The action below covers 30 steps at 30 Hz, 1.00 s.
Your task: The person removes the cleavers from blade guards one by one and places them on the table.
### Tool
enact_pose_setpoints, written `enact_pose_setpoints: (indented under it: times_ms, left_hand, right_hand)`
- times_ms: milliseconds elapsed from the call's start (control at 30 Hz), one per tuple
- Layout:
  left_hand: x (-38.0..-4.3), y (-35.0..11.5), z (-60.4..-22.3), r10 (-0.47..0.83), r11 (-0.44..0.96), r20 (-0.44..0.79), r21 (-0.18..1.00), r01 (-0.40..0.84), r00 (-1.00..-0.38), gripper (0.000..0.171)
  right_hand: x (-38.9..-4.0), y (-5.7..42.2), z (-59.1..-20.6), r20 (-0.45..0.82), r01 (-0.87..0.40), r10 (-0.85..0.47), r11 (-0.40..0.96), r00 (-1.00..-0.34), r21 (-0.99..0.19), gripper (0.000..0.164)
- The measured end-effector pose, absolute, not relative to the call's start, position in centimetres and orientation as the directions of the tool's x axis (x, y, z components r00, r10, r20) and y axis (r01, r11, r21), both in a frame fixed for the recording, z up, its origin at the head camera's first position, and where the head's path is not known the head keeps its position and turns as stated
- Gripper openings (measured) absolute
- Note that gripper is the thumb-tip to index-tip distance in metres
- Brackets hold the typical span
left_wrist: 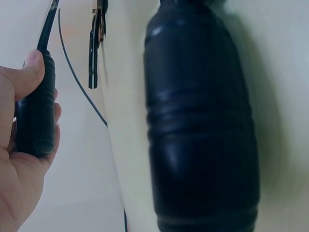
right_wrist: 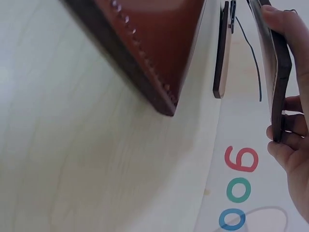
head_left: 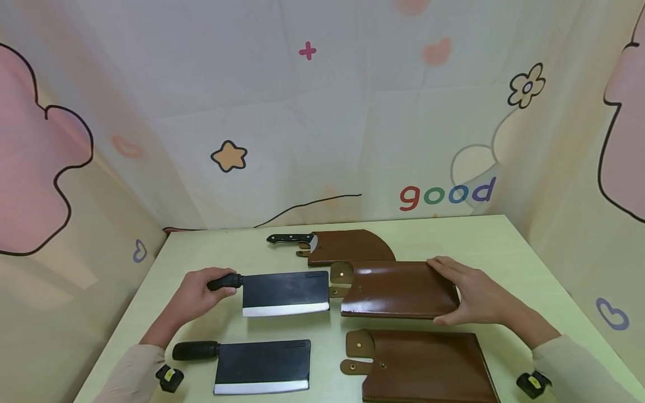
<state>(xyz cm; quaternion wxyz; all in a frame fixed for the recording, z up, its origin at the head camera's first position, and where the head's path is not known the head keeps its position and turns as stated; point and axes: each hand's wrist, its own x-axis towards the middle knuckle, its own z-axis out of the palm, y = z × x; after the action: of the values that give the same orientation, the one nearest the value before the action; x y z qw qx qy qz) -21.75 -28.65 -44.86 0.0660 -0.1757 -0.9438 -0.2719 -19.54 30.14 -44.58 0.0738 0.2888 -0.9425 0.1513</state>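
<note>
My left hand (head_left: 201, 291) grips the black handle (head_left: 225, 281) of a cleaver (head_left: 285, 292), its dark blade flat side toward me and pale edge down. In the left wrist view, fingers and thumb wrap that handle (left_wrist: 36, 108). My right hand (head_left: 473, 294) holds a brown leather knife sheath (head_left: 403, 288) by its far right end, thumb below and fingers over the top corner. The sheath's strap side faces the cleaver, and the blade's tip stands right at its strap (head_left: 339, 292). In the right wrist view the hand pinches the sheath's edge (right_wrist: 279, 72).
A second cleaver (head_left: 263, 364) lies at the front left of the table (head_left: 211, 252), beside another brown sheath (head_left: 428, 364) with snap straps. At the back, a black-handled knife (head_left: 291, 238) sits in a curved sheath (head_left: 353, 246). A printed curtain (head_left: 353, 129) hangs behind.
</note>
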Motion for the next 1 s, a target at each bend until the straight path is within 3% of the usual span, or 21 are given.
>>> enact_pose_setpoints:
  times_ms: [1000]
  left_hand:
    - [-21.4, -32.5, -47.7, 0.312, 0.825, 0.128, 0.454, 0.335, -0.941, 0.041]
  right_hand:
    - [-20.0, 31.8, -46.0, 0.144, -0.527, -0.507, 0.813, -0.850, -0.248, 0.118]
